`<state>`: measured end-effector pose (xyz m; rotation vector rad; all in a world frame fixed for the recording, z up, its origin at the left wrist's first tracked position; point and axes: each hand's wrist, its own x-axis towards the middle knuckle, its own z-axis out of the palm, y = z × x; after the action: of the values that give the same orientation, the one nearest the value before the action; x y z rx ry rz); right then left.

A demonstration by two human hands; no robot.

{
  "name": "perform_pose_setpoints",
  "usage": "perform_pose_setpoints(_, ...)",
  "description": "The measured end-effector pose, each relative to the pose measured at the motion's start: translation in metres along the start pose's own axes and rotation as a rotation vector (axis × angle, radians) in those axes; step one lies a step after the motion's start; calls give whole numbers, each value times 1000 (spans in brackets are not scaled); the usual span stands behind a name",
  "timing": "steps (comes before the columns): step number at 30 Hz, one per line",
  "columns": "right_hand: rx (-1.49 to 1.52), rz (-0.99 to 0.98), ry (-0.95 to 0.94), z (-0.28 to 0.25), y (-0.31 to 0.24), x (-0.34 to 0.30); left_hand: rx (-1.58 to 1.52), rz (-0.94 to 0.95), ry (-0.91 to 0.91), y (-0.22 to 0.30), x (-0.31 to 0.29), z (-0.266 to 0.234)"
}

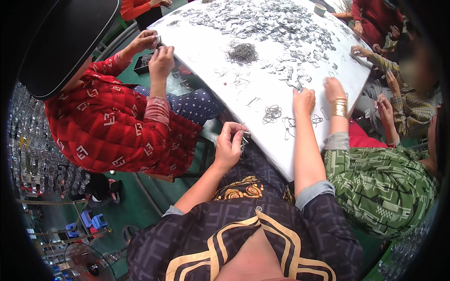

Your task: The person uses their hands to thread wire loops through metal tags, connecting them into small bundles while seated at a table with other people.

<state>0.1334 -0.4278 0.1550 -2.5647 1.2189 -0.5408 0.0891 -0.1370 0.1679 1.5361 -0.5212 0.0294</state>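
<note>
My left hand (228, 149) is closed in a pinch near the table's front corner, over my lap. From its fingertips hangs a small bunch of grey metal pieces (244, 141), apparently strung together. My right hand (304, 100) reaches over the white table, its fingers closed at the near edge of the spread of small grey metal pieces (290, 72). A piece shows at those fingertips, partly hidden by them. Thin dark wire loops (289, 126) lie on the table beside my right forearm.
The white table (262, 140) bears a wide heap of metal pieces, a tangled dark pile (242, 53) and more wire loops (272, 114). Close by on the right is a co-worker's braceleted hand (334, 89). A person in red (117, 122) works at the left; others sit around.
</note>
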Motion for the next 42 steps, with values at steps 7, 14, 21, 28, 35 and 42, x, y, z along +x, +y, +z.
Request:
perform_pose_setpoints(7,-34,-96,-9,-3,7,9,-58,-120,-31,-6,-8,-1)
perform_pose_setpoints(14,799,-163,-232,-39,-5,-46,-11,-41,-7,-9,-3,3)
perform_pose_setpoints(21,1175,-290,-529,-66,-39,-130,24,-42,-63,-6,1,11)
perform_pose_setpoints(28,1057,-398,-409,-79,-53,-148,102,-47,-19,-5,2,13)
perform_pose_setpoints(35,1033,-416,-286,-88,-51,-145,53,-2,-189,-7,33,-2)
perform_pose_setpoints(42,997,-455,-286,-91,-52,-148,806,145,-1,-74,134,-4)
